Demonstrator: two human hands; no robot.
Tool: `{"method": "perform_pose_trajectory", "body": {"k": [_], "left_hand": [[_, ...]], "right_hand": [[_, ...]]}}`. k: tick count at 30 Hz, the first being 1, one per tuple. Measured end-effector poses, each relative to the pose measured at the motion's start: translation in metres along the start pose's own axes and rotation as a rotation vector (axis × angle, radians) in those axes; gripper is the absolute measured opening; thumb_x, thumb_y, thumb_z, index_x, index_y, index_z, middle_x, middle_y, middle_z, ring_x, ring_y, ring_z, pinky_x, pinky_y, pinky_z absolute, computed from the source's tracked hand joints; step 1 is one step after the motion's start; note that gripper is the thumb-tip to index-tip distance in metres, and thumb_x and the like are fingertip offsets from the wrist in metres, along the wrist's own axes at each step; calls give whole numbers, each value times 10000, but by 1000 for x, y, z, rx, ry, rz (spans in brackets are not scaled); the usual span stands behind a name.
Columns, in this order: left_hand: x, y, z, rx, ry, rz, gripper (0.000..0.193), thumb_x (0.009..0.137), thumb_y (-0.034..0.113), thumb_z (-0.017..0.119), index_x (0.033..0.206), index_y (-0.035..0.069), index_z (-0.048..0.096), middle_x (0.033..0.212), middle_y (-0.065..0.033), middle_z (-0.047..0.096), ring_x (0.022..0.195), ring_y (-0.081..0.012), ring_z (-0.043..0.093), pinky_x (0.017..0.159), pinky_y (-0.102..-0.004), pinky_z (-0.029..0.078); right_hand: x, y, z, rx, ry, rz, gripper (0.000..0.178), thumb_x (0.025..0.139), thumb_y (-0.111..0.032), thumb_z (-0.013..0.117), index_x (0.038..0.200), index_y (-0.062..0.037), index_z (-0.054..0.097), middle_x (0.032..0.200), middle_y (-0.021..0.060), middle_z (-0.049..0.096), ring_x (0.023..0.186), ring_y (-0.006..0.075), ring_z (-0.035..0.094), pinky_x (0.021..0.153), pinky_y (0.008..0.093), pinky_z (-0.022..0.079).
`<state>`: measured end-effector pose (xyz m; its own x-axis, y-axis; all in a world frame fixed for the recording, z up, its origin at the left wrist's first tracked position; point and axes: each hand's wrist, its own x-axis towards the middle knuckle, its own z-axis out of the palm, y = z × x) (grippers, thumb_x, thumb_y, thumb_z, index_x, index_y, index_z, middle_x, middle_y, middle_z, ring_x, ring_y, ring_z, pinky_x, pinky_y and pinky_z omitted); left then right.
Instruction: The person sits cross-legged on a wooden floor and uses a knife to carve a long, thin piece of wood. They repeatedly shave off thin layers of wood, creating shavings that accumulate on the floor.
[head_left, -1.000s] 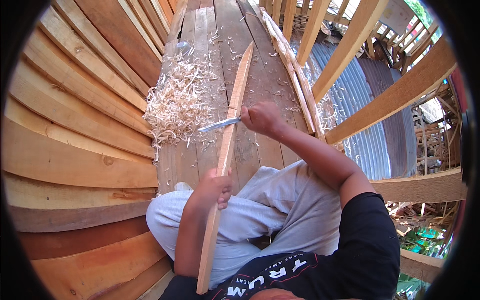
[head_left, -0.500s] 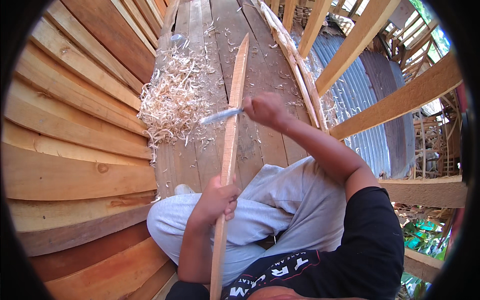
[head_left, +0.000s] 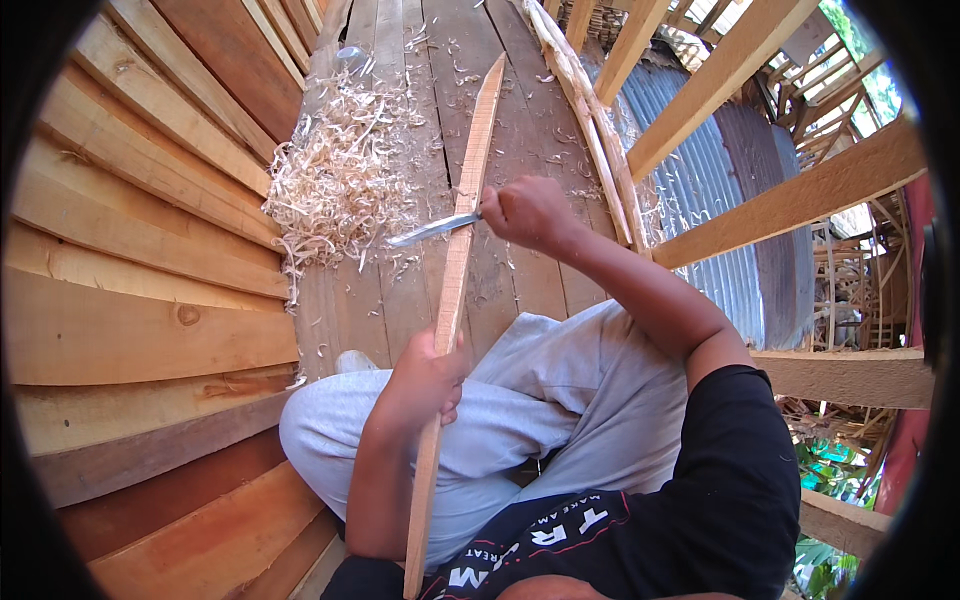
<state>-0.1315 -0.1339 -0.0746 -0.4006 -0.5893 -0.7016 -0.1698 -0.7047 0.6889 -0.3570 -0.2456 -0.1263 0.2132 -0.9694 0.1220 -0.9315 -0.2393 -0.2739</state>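
Sitting: a person in grey trousers and a black shirt is sitting on a plank floor point(head_left: 520, 270), with the legs folded.
Left hand: the left hand point(head_left: 425, 380) is wrapping its grip closed around a long wooden slat point(head_left: 455, 270), low on its length, over the lap.
Slat: it is running from the lower edge of the view up and away across the floor, tapering to a point at its far end and lying tilted slightly to the right.
Right hand: the right hand point(head_left: 527, 212) is keeping its grip clenched around the handle of a knife point(head_left: 432, 229), just right of the slat.
Knife: the blade is pointing left, crossing the slat about midway along and touching its edge.
Shavings: a heap of pale wood shavings point(head_left: 340, 180) is lying on the floor left of the slat, near the blade tip.
Surroundings: curved planks point(head_left: 130, 250) are stacking up on the left, and timber beams point(head_left: 790, 195) are crossing over corrugated sheeting point(head_left: 700, 170) on the right.
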Motion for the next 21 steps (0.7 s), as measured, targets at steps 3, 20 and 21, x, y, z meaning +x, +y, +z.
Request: {"method": "perform_pose_trajectory", "body": {"k": [3,20,21], "left_hand": [[1,1,-4,-8,44,-14,219,809,23,522,995,58,414,599,-15,421,366,-89,387,308,-272,333],[-5,-6,-3,71,47,14,233,790,18,516,1000,51,418,605,-7,423,369,-98,397,313,-288,353],[-2,-8,-1,93,60,31,233,791,19,514,1002,50,419,601,-7,420,369,-98,397,314,-289,353]], "right_hand": [[19,28,29,45,183,87,489,910,-293,420,544,-25,601,524,203,548,491,414,567,575,497,502],[9,-1,5,4,-158,-72,509,935,-310,358,646,-11,652,662,236,621,641,403,643,659,494,523],[13,13,7,12,-74,8,510,934,-310,362,633,-14,647,646,234,615,630,402,638,651,492,522]]}}
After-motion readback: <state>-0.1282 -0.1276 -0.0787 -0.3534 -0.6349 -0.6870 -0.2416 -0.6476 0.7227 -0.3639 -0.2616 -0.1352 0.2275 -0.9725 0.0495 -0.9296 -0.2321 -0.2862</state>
